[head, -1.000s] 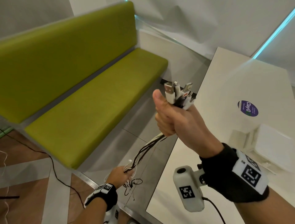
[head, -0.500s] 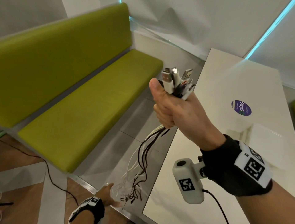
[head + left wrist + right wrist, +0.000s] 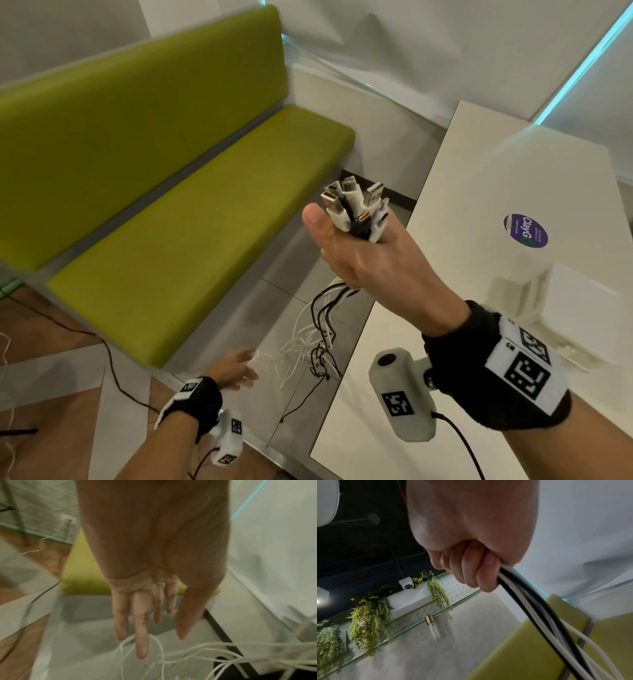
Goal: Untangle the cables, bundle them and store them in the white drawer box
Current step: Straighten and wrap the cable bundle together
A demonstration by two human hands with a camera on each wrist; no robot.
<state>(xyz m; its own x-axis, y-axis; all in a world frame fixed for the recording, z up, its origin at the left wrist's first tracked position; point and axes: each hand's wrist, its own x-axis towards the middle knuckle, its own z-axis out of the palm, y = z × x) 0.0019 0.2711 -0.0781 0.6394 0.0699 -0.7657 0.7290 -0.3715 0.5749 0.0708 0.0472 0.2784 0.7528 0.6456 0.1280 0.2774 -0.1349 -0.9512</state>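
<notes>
My right hand (image 3: 363, 253) is raised beside the table edge and grips a bunch of white and black cables (image 3: 322, 322), fingers curled round them (image 3: 518, 588). Their USB plugs (image 3: 356, 209) stick up above my fist. The loose ends hang down in a tangle (image 3: 318, 359) off the table's left side. My left hand (image 3: 236, 368) is low by the floor, fingers straight (image 3: 140, 635), with thin white strands (image 3: 159, 650) at its fingertips; it grips nothing. The white drawer box (image 3: 561, 305) stands on the white table (image 3: 479, 192) to the right, blurred.
A long green bench (image 3: 191, 219) runs along the left, close to the hanging cables. A purple round sticker (image 3: 525, 230) lies on the table behind the box. A thin black cord (image 3: 113, 373) trails over the wood and grey floor at lower left.
My left hand has let go of the hanging cable ends and opened; it dropped lower, then came back toward the strands. The cables now hang slack. My right hand keeps its grip.
</notes>
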